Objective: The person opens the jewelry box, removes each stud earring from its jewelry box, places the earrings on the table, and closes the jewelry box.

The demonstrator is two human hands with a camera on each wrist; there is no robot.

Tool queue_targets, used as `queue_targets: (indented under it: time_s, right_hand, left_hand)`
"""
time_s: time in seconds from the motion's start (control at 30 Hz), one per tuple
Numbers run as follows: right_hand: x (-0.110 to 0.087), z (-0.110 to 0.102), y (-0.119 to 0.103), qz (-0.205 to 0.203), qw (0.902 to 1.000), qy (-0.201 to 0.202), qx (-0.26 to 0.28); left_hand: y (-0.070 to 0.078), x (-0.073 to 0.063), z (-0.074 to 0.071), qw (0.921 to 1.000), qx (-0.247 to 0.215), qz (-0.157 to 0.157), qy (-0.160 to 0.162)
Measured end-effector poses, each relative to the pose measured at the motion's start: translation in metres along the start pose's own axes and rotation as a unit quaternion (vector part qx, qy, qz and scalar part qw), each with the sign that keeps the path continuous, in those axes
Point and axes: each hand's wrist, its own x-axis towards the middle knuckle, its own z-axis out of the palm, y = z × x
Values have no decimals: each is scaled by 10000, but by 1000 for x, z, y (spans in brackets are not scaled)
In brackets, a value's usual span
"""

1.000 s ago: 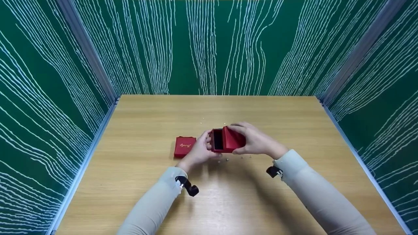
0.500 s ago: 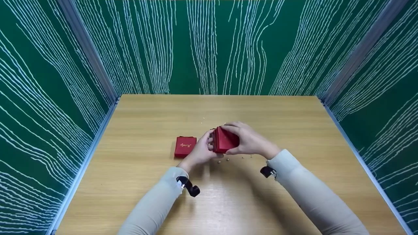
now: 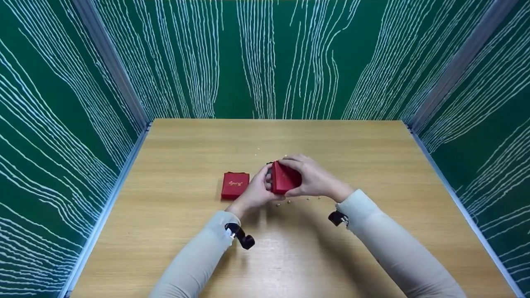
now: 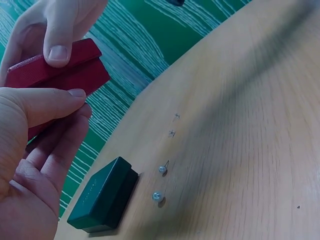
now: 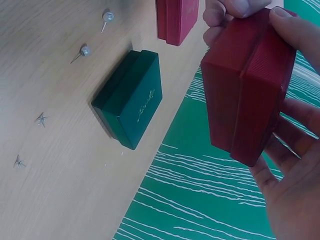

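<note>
Between both hands, above the table, is a small red jewellery box (image 3: 285, 179) with its lid on. My left hand (image 3: 257, 188) grips its lower part, thumb along the side. My right hand (image 3: 312, 178) holds the lid from the other side, its thumb and fingers on opposite edges. In the right wrist view, a seam runs round the red box between lid and base. A green jewellery box (image 5: 140, 100) with gold lettering sits on the table below; the hands mostly hide it in the head view.
A second closed red box (image 3: 235, 185) lies left of the hands. Two pearl stud earrings (image 4: 157, 196) and two star-shaped earrings (image 4: 172, 133) lie in a row on the wooden table (image 3: 186, 157). Tiny bright specks (image 3: 258, 149) lie farther back. Green, white-streaked walls (image 3: 227, 62) surround the table.
The right hand has moved left, bringing the lid over the red box; its dark inside, seen a second ago, is now covered. The left hand has barely moved.
</note>
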Motion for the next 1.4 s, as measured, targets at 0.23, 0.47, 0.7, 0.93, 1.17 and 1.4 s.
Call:
queue_targets:
  time_s: [0.23,0.47,0.7,0.93,1.17,1.4]
  right_hand:
    - [-3,0,7,905,9882,282,1205]
    - [-5,8,20,1570,9512,562,2597]
    - [-8,16,29,2204,9033,595,3632]
    - [-11,21,30,2549,8250,539,5015]
    - [-14,26,32,2601,8043,656,5303]
    - [-17,33,35,2604,7817,1057,5568]
  left_hand:
    - [0,0,-2,9998,-42,-42,163]
    - [-1,0,-2,9995,-300,14,137]
    - [-2,1,-2,9992,-344,63,173]
    - [0,1,-1,9994,-262,12,212]
    - [1,1,-1,9992,-389,-95,83]
    - [4,-1,-1,9944,-930,-504,-52]
